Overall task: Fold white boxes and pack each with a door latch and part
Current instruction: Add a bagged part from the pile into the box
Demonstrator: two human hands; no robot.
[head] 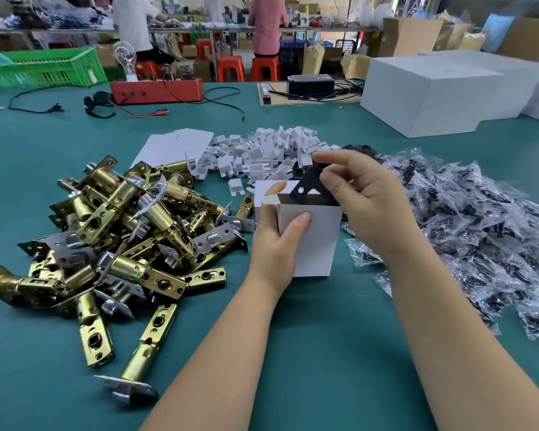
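Observation:
A small white box (316, 241) stands upright on the green table, its top open. My left hand (277, 241) grips its left side, thumb on the front face. My right hand (364, 197) pinches a flat black part (305, 188) with holes, tilted over the box's open mouth. A heap of brass door latches (122, 228) lies to the left. Flat white box blanks (175, 147) lie behind them.
A pile of small white plastic pieces (271, 154) sits behind the box. Clear bags of dark parts (467, 219) spread to the right. Large white cartons (433, 91), a red device (156, 91) with cables and a green crate (44, 66) stand at the far edge. People sit beyond.

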